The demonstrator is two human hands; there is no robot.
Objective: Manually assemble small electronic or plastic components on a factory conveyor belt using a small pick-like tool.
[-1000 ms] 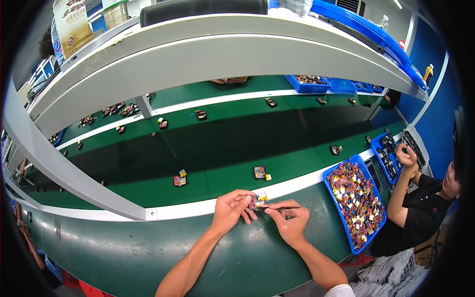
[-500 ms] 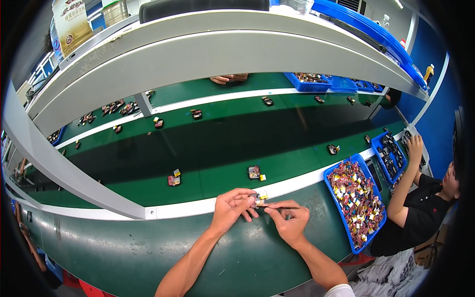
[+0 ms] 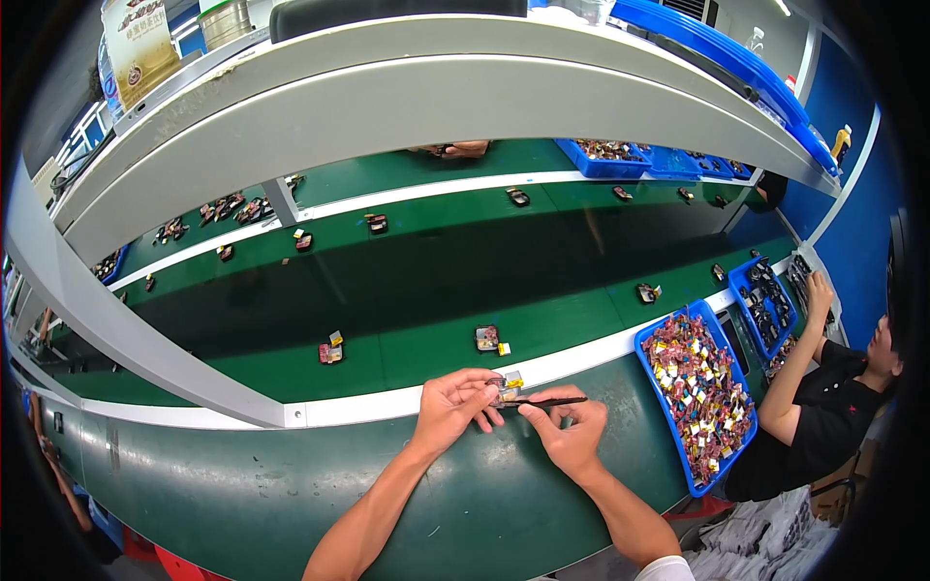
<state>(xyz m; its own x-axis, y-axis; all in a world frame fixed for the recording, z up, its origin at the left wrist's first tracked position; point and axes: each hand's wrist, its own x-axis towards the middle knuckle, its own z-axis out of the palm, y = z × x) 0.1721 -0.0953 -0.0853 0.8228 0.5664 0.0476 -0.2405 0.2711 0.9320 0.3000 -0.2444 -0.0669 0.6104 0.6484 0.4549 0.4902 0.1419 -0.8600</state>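
Two bare hands work close together over a dark green worktable (image 3: 242, 484), near a white rail (image 3: 373, 404). The left hand (image 3: 455, 407), thumb and fingers pinched, grips a small electronic part (image 3: 506, 384) with a yellow and silver piece at its upper right. The right hand (image 3: 570, 434) clasps a slim dark tool (image 3: 560, 401) between thumb and fingers, its tip pointing left at the part; the tip seems to touch it, though fingers and small scale make this hard to confirm. The two hands are just beside each other.

Beyond the rail lies a green belt (image 3: 426, 360). On it, nearest the hands, sits an open dark casing (image 3: 486, 338) with a yellow tab; another casing (image 3: 330, 351) is farther left. To the right, a blue tray (image 3: 677, 443) is heaped with reddish, yellow and white parts. Past it, a smaller blue tray (image 3: 751, 320) holds black pieces, beside a co-worker in a black shirt (image 3: 823, 426), one arm raised. A broad grey beam (image 3: 436, 107) arches across the top.
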